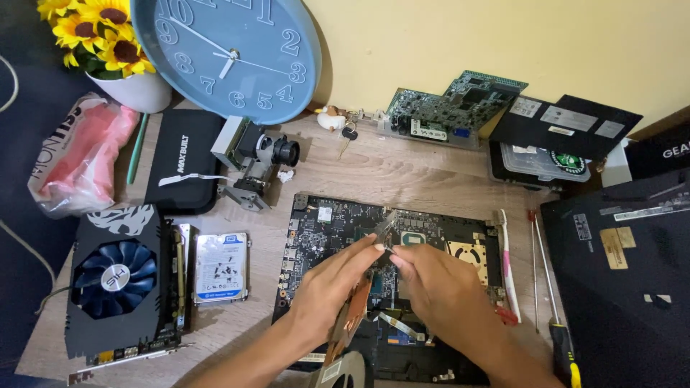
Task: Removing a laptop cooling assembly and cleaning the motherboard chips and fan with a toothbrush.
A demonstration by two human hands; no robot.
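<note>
Together, the left hand [327,287] and right hand [442,291] are pinching a small silvery strip [384,226] between closed fingers, hovering above the laptop motherboard [323,230] lying on the worktop [374,169].

Two bare, sleeveless forearms; unadorned hands

The left hand [332,284] and right hand [438,287] cover the centre of the dark laptop mainboard [323,230]; the parts beneath cannot be made out. The small silvery piece [386,226] pinched between their fingertips is blurred, its kind unclear. The copper heat pipe assembly [350,322] is partly hidden by the left hand, its fan end cut off at the bottom edge. The round blue wall clock [237,50] and yellow sunflowers [93,29] are cropped at the top edge. The yellow-handled screwdriver [564,345] runs out of the bottom edge.
</note>
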